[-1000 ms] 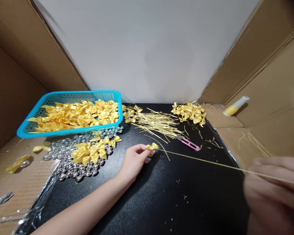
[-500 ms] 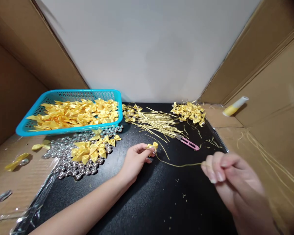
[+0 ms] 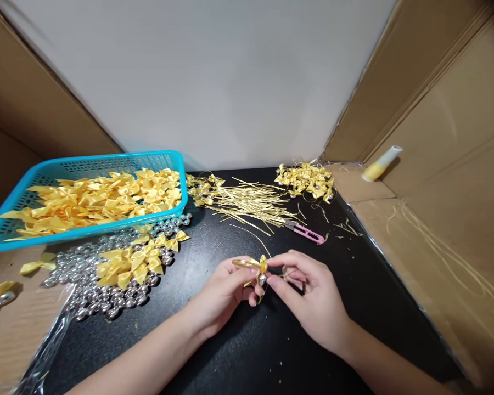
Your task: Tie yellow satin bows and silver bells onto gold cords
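Observation:
Between its thumb and fingers, my left hand (image 3: 224,285) pinches a small yellow satin bow (image 3: 263,263). A silver bead (image 3: 262,279) sits against the bow, and a loop of gold strip curves over my left thumb. Close on the right, my right hand (image 3: 319,302) has its thumb and index finger at the bow and bead. A thin gold thread (image 3: 287,273) runs from the bow into the curled fingers of my right hand. Part of the thread is hidden by those fingers.
A blue basket (image 3: 184,186) of yellow bows stands at left, with silver beads (image 3: 102,299) and loose bows (image 3: 132,263) before it. Behind my hands lie gold twist ties (image 3: 251,200), pink thread snips (image 3: 308,233) and a pile of beaded bows (image 3: 307,181). Cardboard walls flank the black table.
My right hand has come in from the far right, where it held the thread stretched out, to the bow in my left hand. The thread is now slack and looped. The view has shifted slightly.

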Motion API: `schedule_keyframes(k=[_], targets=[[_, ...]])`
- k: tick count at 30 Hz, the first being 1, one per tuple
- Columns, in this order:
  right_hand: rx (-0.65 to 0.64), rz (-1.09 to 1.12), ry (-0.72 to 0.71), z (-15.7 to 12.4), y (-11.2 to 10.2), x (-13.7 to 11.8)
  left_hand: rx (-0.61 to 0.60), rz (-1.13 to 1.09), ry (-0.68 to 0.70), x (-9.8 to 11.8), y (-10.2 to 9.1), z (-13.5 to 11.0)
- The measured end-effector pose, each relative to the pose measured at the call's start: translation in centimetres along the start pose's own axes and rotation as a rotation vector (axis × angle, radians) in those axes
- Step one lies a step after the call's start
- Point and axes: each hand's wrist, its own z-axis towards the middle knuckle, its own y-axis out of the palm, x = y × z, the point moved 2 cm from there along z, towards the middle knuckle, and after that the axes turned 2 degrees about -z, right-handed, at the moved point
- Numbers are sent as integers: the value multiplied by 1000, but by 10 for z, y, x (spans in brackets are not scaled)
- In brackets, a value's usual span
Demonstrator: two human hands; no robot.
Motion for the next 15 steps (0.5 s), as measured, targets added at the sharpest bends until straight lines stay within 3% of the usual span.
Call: schedule_keyframes(k=[5, 12, 15], targets=[[-2, -139, -78, 2, 0, 0, 16, 22, -31, -2, 0, 0], [90, -114, -39, 0, -6, 8, 43, 65, -18, 0, -1, 2], [62, -128, -80, 1, -6, 7, 41, 73, -17, 0, 0, 1]])
